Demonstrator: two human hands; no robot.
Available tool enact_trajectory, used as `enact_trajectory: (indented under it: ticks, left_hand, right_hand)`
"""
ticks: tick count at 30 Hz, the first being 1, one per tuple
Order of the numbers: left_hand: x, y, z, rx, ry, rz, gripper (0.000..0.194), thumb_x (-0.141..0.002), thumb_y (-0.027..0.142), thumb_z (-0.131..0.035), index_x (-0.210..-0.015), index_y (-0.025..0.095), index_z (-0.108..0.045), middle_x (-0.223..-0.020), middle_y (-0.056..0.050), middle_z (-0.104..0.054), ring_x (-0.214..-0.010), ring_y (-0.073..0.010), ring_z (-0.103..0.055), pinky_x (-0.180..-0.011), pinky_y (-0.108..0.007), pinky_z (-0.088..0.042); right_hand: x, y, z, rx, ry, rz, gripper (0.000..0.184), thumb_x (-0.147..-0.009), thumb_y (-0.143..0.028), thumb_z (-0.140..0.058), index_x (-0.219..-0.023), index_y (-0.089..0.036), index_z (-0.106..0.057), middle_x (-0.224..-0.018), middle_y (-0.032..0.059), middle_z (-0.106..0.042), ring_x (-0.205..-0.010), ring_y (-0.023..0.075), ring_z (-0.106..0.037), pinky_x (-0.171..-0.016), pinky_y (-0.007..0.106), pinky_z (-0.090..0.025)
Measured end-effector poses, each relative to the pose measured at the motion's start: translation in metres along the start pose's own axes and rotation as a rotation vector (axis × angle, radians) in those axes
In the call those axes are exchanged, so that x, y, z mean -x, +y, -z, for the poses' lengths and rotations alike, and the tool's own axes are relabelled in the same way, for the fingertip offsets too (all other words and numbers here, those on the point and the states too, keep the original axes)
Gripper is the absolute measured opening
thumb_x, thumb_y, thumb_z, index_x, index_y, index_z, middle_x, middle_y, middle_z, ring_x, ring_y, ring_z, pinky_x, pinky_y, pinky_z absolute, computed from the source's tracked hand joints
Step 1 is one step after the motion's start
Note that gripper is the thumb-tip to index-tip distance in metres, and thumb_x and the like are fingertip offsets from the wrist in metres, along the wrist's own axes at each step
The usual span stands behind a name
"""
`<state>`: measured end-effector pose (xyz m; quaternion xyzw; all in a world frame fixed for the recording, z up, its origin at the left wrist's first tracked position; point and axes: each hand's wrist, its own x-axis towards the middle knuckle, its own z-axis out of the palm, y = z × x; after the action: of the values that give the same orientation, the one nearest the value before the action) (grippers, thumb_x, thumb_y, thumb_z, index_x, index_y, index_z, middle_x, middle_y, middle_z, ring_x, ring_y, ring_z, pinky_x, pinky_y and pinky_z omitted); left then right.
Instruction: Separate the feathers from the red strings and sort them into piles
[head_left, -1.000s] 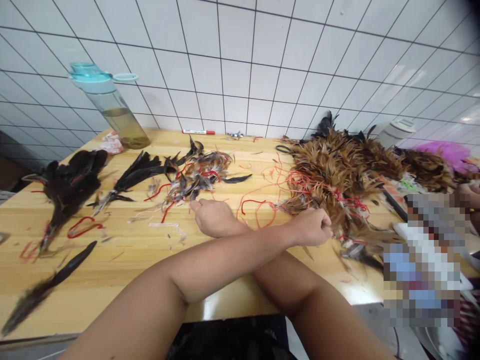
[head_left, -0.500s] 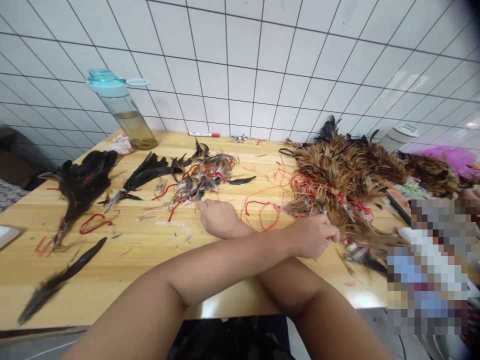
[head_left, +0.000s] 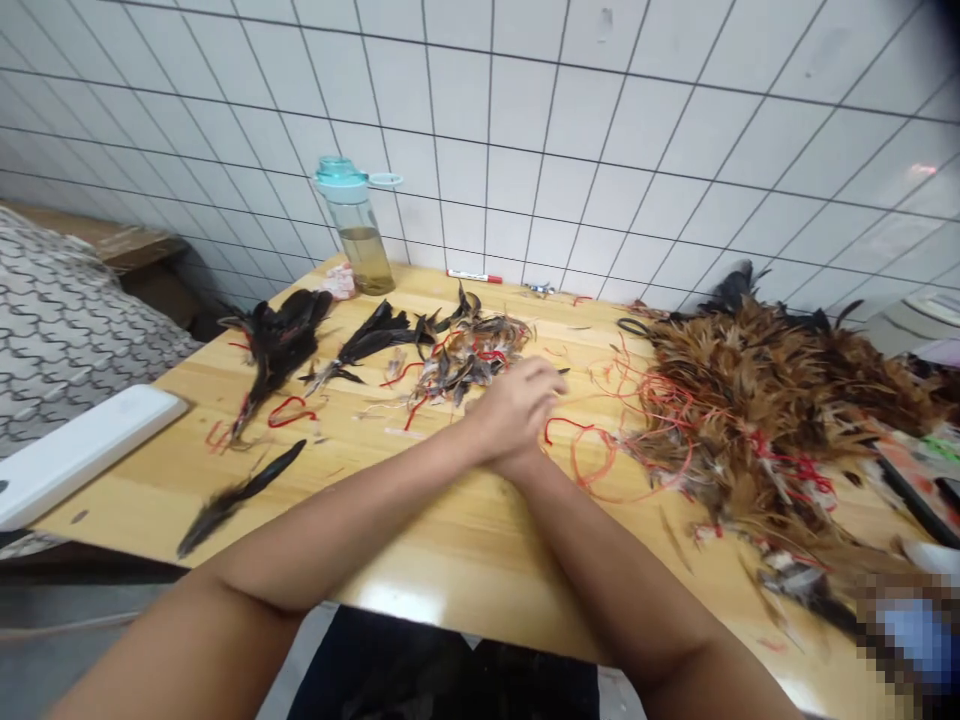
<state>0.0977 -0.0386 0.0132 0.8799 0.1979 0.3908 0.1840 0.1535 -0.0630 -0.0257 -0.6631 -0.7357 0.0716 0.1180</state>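
Observation:
My left hand (head_left: 521,405) reaches in from the lower left and lies across the front of my right hand. Its fingers are curled in, and whatever they may hold is hidden. Of my right hand (head_left: 514,462), only the wrist side shows; its fingers are behind the left hand. Just beyond both hands is a small pile of mottled feathers (head_left: 487,350) with bits of red string. Thin red string (head_left: 592,470) trails in loops to their right, towards a big heap of brown feathers (head_left: 757,370).
Black feather bunches (head_left: 281,335) lie on the left of the wooden table, with a loose dark feather (head_left: 244,497) nearer me. A water bottle (head_left: 364,245) and a marker (head_left: 474,276) stand or lie by the tiled wall. A white case-like object (head_left: 90,450) is at the left edge.
My view has swung right-to-left, so the table's left side shows more. My left hand has come back from the brown feather heap to my right hand; the forearms are less crossed.

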Motion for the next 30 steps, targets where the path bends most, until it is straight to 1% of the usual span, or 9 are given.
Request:
enact_trajectory:
  ticks: [5, 7, 9, 13, 16, 19, 24, 28, 30]
  left_hand:
    - [0.036, -0.079, 0.059, -0.190, 0.087, 0.392, 0.017, -0.083, 0.013, -0.050, -0.093, 0.017, -0.064, -0.096, -0.006, -0.061, -0.092, -0.0173, -0.058, -0.086, -0.032, -0.048]
    - [0.048, -0.098, 0.065, -0.227, 0.128, 0.458, 0.018, -0.083, 0.013, -0.050, -0.093, 0.018, -0.064, -0.095, -0.005, -0.061, -0.090, -0.0171, -0.058, -0.084, -0.032, -0.048]
    - [0.051, -0.107, 0.063, -0.255, 0.118, 0.423, 0.019, -0.084, 0.014, -0.049, -0.095, 0.019, -0.064, -0.097, -0.005, -0.061, -0.095, -0.0182, -0.057, -0.087, -0.033, -0.047]
    - [0.028, -0.106, 0.045, -0.317, 0.044, 0.265, 0.020, -0.089, 0.022, -0.048, -0.101, 0.019, -0.064, -0.103, -0.008, -0.060, -0.102, -0.0207, -0.053, -0.094, -0.036, -0.044]
    - [0.004, -0.103, 0.029, -0.398, -0.041, 0.211, 0.023, -0.087, 0.023, -0.051, -0.105, 0.017, -0.063, -0.105, -0.011, -0.058, -0.103, -0.0242, -0.049, -0.092, -0.039, -0.044]
    - [-0.009, -0.105, 0.019, -0.413, -0.081, 0.224, 0.020, -0.087, 0.019, -0.047, -0.096, 0.015, -0.065, -0.100, -0.012, -0.058, -0.099, -0.0253, -0.049, -0.088, -0.040, -0.044]
    - [-0.014, -0.109, 0.032, -0.036, 0.104, 0.379, 0.010, -0.081, 0.016, -0.053, -0.080, 0.016, -0.063, -0.089, -0.006, -0.061, -0.091, -0.0185, -0.053, -0.087, -0.033, -0.043]
    - [-0.017, -0.099, 0.058, 0.475, 0.322, 0.555, 0.010, -0.080, 0.025, -0.056, -0.083, 0.016, -0.057, -0.075, 0.001, -0.056, -0.067, -0.0097, -0.049, -0.066, -0.023, -0.041]
    - [-0.018, -0.093, 0.070, 0.595, 0.381, 0.587, 0.012, -0.080, 0.028, -0.056, -0.081, 0.016, -0.055, -0.069, 0.003, -0.051, -0.061, -0.0079, -0.045, -0.060, -0.020, -0.038]
  right_hand:
    - [0.002, 0.014, -0.001, 0.023, 0.032, 0.007, 0.027, -0.090, -0.022, -0.042, -0.105, -0.019, -0.064, -0.093, 0.0060, -0.073, -0.077, 0.0171, -0.065, -0.063, 0.024, -0.043]
    - [0.002, 0.018, -0.003, -0.009, 0.058, -0.078, 0.026, -0.090, -0.025, -0.040, -0.103, -0.022, -0.062, -0.089, 0.0050, -0.072, -0.075, 0.0174, -0.064, -0.062, 0.025, -0.039]
    - [0.001, 0.020, -0.004, -0.058, 0.097, -0.141, 0.025, -0.090, -0.025, -0.039, -0.102, -0.021, -0.061, -0.089, 0.0047, -0.071, -0.072, 0.0160, -0.062, -0.061, 0.025, -0.036]
    - [-0.003, 0.022, -0.004, -0.106, 0.103, -0.257, 0.024, -0.089, -0.025, -0.040, -0.102, -0.022, -0.059, -0.074, 0.0015, -0.066, -0.064, 0.0147, -0.056, -0.057, 0.024, -0.029]
    - [-0.005, 0.024, -0.001, -0.102, 0.098, -0.339, 0.021, -0.088, -0.024, -0.040, -0.099, -0.023, -0.059, -0.071, 0.0005, -0.065, -0.063, 0.0148, -0.054, -0.056, 0.025, -0.026]
    - [-0.006, 0.027, 0.000, -0.073, 0.076, -0.379, 0.021, -0.088, -0.024, -0.041, -0.098, -0.023, -0.059, -0.073, 0.0012, -0.066, -0.064, 0.0152, -0.055, -0.056, 0.026, -0.024]
    - [-0.007, 0.028, 0.001, -0.034, 0.033, -0.373, 0.020, -0.090, -0.027, -0.040, -0.097, -0.024, -0.059, -0.076, 0.0013, -0.067, -0.064, 0.0157, -0.056, -0.055, 0.027, -0.021]
    - [-0.008, 0.027, 0.001, -0.048, 0.024, -0.357, 0.020, -0.091, -0.027, -0.040, -0.097, -0.024, -0.059, -0.076, 0.0011, -0.066, -0.066, 0.0152, -0.055, -0.056, 0.027, -0.020]
    - [-0.008, 0.027, 0.001, -0.066, 0.025, -0.353, 0.020, -0.091, -0.027, -0.041, -0.098, -0.023, -0.059, -0.075, 0.0010, -0.065, -0.066, 0.0149, -0.055, -0.056, 0.027, -0.020]
